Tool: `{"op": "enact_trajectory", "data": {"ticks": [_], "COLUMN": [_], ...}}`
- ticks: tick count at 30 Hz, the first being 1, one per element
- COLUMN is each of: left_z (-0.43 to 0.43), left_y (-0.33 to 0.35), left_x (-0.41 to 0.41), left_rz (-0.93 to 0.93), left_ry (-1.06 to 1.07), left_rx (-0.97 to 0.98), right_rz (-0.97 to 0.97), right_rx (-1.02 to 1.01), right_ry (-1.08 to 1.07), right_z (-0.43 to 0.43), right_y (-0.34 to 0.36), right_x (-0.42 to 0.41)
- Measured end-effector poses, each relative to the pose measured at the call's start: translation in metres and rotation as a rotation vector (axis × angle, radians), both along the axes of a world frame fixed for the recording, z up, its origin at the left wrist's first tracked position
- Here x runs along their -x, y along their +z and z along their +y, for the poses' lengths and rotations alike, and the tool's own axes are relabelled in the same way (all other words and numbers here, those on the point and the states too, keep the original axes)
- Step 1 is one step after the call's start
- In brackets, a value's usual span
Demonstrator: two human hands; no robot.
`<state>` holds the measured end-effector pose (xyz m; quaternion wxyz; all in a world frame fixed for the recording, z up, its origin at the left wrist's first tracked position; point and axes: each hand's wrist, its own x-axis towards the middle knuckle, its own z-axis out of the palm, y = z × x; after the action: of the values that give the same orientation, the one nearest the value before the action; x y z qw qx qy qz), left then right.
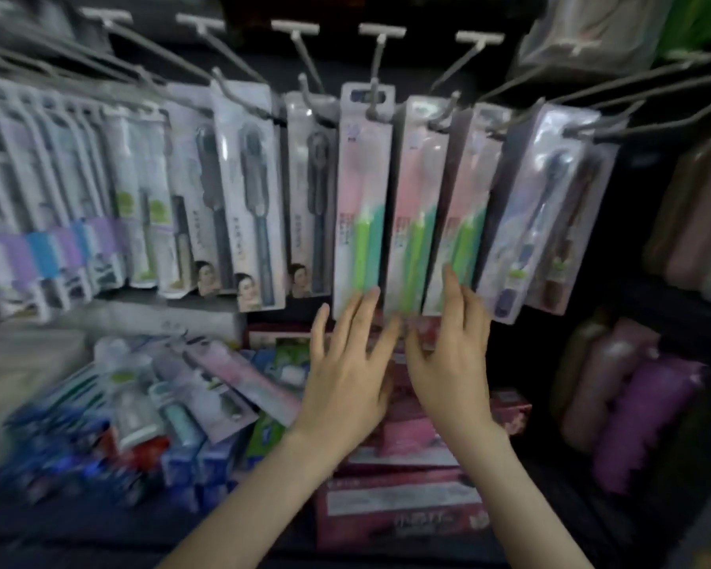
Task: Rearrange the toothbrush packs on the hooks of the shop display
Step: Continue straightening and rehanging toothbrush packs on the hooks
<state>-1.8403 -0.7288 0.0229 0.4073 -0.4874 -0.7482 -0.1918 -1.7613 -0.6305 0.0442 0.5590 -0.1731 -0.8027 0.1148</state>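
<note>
Head view: looks like the squaring-up step. Left grip (345,363) & right grip (448,363) are both spread, pinching nothing, fingertips at btm edges of the pink-green packs (362,190) hanging on the centre hooks (373,96). I count 3 in front, 1 per hook. Next, prob: pinch one pack, slide it off w/o snagging.

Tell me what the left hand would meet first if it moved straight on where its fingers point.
Probably the leftmost green toothbrush pack: the left hand seems almost at its bottom edge.

No legible print anywhere on the blurred toothbrush packs (362,199)
</note>
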Motion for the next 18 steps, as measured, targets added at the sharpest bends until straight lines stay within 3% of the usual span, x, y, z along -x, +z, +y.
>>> {"op": "enact_trajectory", "data": {"ticks": [4, 8, 14, 18], "left_z": [-0.061, -0.110, -0.153, -0.162], "left_y": [-0.033, -0.058, -0.071, -0.072], "left_x": [0.011, 0.035, 0.059, 0.063], "left_rz": [-0.098, -0.214, -0.293, -0.298], "left_ry": [0.093, 0.231, 0.372, 0.370], "left_rx": [0.071, 0.109, 0.167, 0.198], "right_rz": [-0.075, -0.352, -0.722, -0.727], "right_rx": [0.042, 0.028, -0.048, -0.014], "right_ry": [0.205, 0.367, 0.221, 0.167], "right_z": [-0.040, -0.070, -0.096, -0.097], "right_y": [-0.035, -0.056, -0.069, -0.066], "right_x": [0.022, 0.047, 0.072, 0.079]}}
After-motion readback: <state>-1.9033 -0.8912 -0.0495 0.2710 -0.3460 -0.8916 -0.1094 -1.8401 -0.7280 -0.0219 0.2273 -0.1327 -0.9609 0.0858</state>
